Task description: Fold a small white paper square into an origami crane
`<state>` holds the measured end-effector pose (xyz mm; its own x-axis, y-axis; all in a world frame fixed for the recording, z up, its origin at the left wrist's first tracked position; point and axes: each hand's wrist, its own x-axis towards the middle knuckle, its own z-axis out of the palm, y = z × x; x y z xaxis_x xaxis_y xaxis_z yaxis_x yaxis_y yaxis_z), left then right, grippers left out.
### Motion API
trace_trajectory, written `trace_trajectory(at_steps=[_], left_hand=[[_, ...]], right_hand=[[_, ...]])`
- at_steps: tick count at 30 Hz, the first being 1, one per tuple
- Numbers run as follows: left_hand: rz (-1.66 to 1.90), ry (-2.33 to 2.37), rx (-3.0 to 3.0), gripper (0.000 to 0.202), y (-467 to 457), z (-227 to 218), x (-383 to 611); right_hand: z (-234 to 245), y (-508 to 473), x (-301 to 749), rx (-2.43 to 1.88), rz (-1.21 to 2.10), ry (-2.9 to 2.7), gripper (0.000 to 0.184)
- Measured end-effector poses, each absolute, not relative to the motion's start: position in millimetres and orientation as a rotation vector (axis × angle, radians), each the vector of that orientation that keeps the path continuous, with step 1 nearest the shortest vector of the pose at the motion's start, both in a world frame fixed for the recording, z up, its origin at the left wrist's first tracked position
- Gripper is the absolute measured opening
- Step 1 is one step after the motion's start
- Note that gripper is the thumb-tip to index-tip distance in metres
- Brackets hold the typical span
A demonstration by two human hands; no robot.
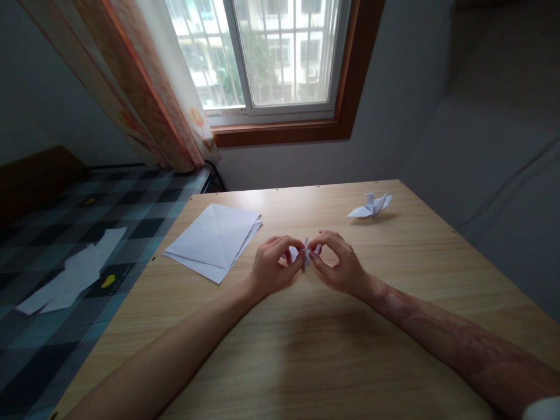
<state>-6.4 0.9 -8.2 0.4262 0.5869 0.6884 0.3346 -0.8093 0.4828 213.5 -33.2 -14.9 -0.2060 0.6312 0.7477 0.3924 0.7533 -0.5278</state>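
My left hand [273, 265] and my right hand [336, 262] meet at the middle of the wooden table [306, 356]. Both pinch a small folded white paper piece [305, 251] between fingertips, just above the tabletop. Most of the piece is hidden by my fingers. A finished folded white paper bird [371, 206] sits on the table at the far right. A stack of white paper sheets [214, 239], creased across the top sheet, lies at the left of my hands.
A bed with a dark checked cover [65, 233] stands left of the table, with white paper scraps [74, 274] on it. A window [271, 52] with a curtain [144, 87] is behind the table. A grey wall runs along the right.
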Motion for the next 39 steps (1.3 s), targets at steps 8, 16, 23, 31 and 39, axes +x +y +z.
trace_trajectory(at_steps=[8, 16, 23, 31, 39], left_hand=[[1.341, 0.87, 2.362, 0.005, 0.4, -8.0, -5.2], [1.327, 0.895, 2.35, 0.01, 3.3, -11.5, -6.6], [1.351, 0.884, 2.392, 0.013, 2.4, -8.7, -6.0], [1.35, 0.82, 2.446, 0.012, 1.8, -5.2, -7.2], [1.317, 0.798, 2.437, 0.007, 2.6, -5.2, -7.8]], right_hand=[[-18.3, -30.6, 212.5, -0.846, 0.243, -1.812, 0.012], [-16.6, -29.3, 213.0, -0.869, 0.241, -1.811, 0.009], [-17.7, -29.2, 212.4, -0.893, 0.253, -1.792, 0.008], [-17.1, -29.5, 214.1, -0.849, 0.246, -1.844, 0.008], [-20.6, -27.6, 214.7, -0.822, 0.258, -1.868, 0.008]])
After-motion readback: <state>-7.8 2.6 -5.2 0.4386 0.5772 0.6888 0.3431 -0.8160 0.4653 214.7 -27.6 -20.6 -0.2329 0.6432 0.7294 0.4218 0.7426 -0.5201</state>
